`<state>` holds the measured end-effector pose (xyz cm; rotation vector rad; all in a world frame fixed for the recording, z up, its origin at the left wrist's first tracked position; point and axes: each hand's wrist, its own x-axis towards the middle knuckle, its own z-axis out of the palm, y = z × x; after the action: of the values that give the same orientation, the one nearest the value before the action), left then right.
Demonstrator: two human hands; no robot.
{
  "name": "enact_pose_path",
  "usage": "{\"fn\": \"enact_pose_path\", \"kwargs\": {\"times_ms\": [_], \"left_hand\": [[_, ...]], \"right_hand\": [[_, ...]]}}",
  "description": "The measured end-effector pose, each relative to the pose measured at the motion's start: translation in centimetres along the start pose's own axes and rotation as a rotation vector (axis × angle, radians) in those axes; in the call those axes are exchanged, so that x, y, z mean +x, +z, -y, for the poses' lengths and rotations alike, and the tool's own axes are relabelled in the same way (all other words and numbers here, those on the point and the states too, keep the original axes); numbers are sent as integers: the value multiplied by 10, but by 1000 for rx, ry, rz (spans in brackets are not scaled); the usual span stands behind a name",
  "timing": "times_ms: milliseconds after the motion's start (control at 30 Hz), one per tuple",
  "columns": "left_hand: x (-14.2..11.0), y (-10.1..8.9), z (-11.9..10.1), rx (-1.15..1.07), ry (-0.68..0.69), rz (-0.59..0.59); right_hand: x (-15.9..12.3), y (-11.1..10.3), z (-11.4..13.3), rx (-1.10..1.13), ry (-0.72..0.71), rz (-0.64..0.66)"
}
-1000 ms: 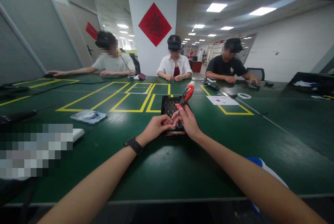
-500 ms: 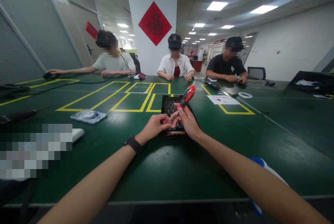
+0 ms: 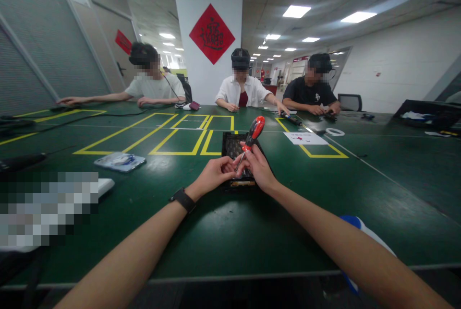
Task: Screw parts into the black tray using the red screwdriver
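Note:
A screwdriver [image 3: 255, 132] with a red and black handle leans up and to the right, its shaft pointing down between my hands. My right hand [image 3: 260, 167] is closed on it, fingers around the shaft and lower handle. My left hand [image 3: 214, 173], with a dark band on its wrist, has its thumb and fingers pinched together by the screwdriver's tip. Whatever those fingers hold, if anything, is hidden. Beneath both hands lies an open black tray-like case [image 3: 226, 142] with a dark patterned inside. My hands cover much of it.
A patterned phone-like slab [image 3: 120, 161] lies to the left on the green table [image 3: 173, 246]. Ahead are yellow tape outlines, a white sheet [image 3: 305, 138] and a tape roll [image 3: 334, 132]. A blue and white object [image 3: 370, 234] is beside my right forearm. Three people sit opposite.
My hands and the screwdriver hold nearly the same pose. Across the table, the middle person's arm has reached out toward a dark tool on the right. The view has shifted slightly.

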<state>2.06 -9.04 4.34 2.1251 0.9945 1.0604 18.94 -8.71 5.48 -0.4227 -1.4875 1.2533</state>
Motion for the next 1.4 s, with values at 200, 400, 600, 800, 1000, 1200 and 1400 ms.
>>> {"fn": "enact_pose_path", "kwargs": {"times_ms": [200, 400, 600, 800, 1000, 1200, 1400], "left_hand": [[0, -1, 0, 1, 15, 21], [1, -2, -6, -17, 23, 27], [1, -3, -2, 7, -9, 19], [0, -5, -7, 26, 17, 83], [0, -9, -9, -30, 45, 144], [1, -3, -5, -11, -45, 39], [-1, -2, -6, -30, -9, 54]], "right_hand": [[0, -2, 0, -66, 4, 0], [0, -1, 3, -78, 1, -9], [0, -1, 2, -68, -5, 2], [0, -1, 3, -62, -5, 34], [-1, 0, 6, -44, 21, 28], [-1, 0, 4, -19, 21, 42], [-1, 0, 4, -8, 14, 46]]}}
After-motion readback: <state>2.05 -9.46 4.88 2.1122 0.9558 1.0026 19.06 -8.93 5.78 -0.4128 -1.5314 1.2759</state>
